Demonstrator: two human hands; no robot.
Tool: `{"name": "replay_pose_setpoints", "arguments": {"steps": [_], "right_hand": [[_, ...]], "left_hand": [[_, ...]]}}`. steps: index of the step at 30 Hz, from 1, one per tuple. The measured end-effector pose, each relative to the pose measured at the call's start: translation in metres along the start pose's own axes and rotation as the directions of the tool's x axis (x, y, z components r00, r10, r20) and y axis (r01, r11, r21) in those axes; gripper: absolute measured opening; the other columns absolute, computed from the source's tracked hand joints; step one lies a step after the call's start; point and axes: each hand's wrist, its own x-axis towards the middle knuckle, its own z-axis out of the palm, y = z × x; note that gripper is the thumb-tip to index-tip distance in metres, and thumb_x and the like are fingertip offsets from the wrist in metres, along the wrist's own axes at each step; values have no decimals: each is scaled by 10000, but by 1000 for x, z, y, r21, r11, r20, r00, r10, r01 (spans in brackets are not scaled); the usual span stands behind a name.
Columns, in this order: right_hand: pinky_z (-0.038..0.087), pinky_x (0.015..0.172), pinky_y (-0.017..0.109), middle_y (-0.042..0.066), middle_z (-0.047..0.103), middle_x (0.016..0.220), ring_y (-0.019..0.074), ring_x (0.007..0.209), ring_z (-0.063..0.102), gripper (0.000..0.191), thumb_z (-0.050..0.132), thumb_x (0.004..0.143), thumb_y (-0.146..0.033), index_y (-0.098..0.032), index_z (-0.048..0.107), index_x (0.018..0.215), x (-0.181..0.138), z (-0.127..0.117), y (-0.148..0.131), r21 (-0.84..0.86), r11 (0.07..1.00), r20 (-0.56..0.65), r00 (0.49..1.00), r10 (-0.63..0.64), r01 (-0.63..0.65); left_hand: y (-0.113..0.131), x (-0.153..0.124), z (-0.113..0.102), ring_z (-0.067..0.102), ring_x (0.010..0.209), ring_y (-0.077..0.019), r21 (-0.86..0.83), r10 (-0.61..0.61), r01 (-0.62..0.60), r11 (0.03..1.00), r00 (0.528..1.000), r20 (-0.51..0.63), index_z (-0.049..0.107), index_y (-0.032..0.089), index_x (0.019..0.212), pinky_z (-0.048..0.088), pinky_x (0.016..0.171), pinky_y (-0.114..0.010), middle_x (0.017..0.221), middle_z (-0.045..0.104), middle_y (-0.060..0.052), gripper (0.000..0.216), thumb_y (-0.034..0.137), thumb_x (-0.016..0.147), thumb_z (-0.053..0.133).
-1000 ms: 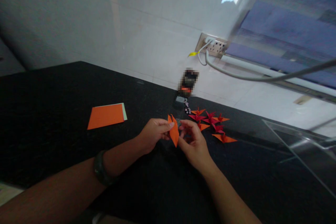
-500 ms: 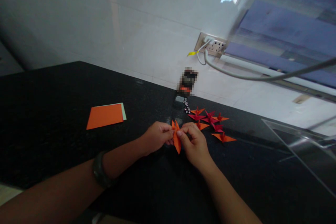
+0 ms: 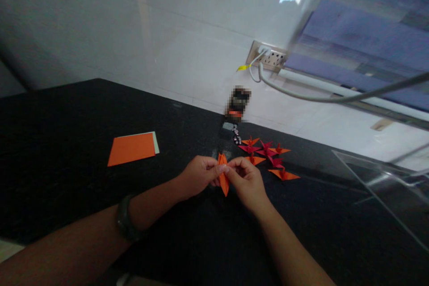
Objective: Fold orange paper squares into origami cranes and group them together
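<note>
Between both hands is an orange folded origami paper [image 3: 224, 183], long and narrow, its pointed end toward me and its upper tips close together. My left hand [image 3: 201, 173] pinches it from the left, thumb lying across the front of the paper. From the right, my right hand [image 3: 247, 181] grips it between thumb and fingers, the two thumbs almost touching. The fingers behind the paper are partly hidden. Just beyond my right hand lie several finished paper cranes in orange and red, among them an orange crane [image 3: 283, 174] and a red crane [image 3: 275, 161].
A stack of orange paper [image 3: 131, 149] with a pale green sheet under it lies left on the black counter [image 3: 67, 143]. A blurred-out device [image 3: 238, 103] stands against the wall, a beaded strap [image 3: 237, 136] beside it. A clear panel [image 3: 378, 187] is at right; a cable [image 3: 311, 99] crosses above.
The paper's upper tips have come closer together. My left thumb has moved right across the paper, up to the right thumb. The view has shifted slightly.
</note>
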Motion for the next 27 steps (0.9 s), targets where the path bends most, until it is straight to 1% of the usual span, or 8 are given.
{"name": "replay_pose_setpoints", "arguments": {"steps": [3,5,7,11,15,19,22,27], "right_hand": [[379,440,202,-50,508,587,79,461,463,262,615,682,-379,-185,494,811,0,2,-2,208,963,50,985,163,-170],[387,428,203,-48,514,543,78,433,467,267,586,707,-417,-174,486,756,0,2,-3,220,949,118,972,204,-226],[377,417,199,-47,503,497,75,410,455,280,546,740,-434,-168,475,691,-1,1,-3,178,959,179,965,191,-222],[323,394,189,-59,459,459,72,390,414,269,501,779,-415,-173,467,665,-4,0,-3,88,988,182,977,108,-126],[296,402,194,-53,433,473,73,412,383,255,491,785,-373,-176,455,627,-5,0,-2,-21,999,75,996,45,-43],[283,442,207,-44,398,495,79,454,362,256,482,789,-312,-177,454,573,-6,-1,-1,-305,947,-31,992,-119,104],[301,479,219,-28,429,531,92,495,399,240,472,800,-291,-179,474,587,-7,-2,-3,-461,865,16,976,-216,199],[361,565,233,5,504,659,116,603,474,164,452,829,-276,-181,508,707,-10,-2,-10,-478,821,150,950,-276,314]], "left_hand": [[1,0,0,501,465,-89,-10,18,-18,1000,1000,-21,581,142,559,401,482,-202,484,557,6,310,414,707,560],[2,0,0,497,457,-87,-18,18,-18,1000,1000,-17,576,145,548,398,477,-199,478,558,7,306,409,703,563],[1,0,0,499,458,-89,-17,16,-16,1000,1000,-2,571,149,546,399,477,-200,484,564,5,311,413,710,551],[-1,-1,-1,515,485,-99,28,36,-36,999,999,18,575,154,567,405,494,-209,515,575,0,311,415,727,521],[0,-1,-1,489,456,-89,140,52,-50,989,999,-11,555,151,532,374,458,-196,474,530,11,328,408,732,518],[-4,2,-3,472,421,-84,123,-41,55,991,992,-115,549,147,557,361,414,-189,459,516,25,261,378,661,612],[-7,3,-3,523,481,-93,7,-69,70,998,996,-63,591,132,631,417,479,-206,533,574,3,211,338,678,602],[-1,0,2,557,565,-103,-142,-86,92,986,995,47,617,114,681,445,572,-229,617,607,-19,199,303,711,562]]}}
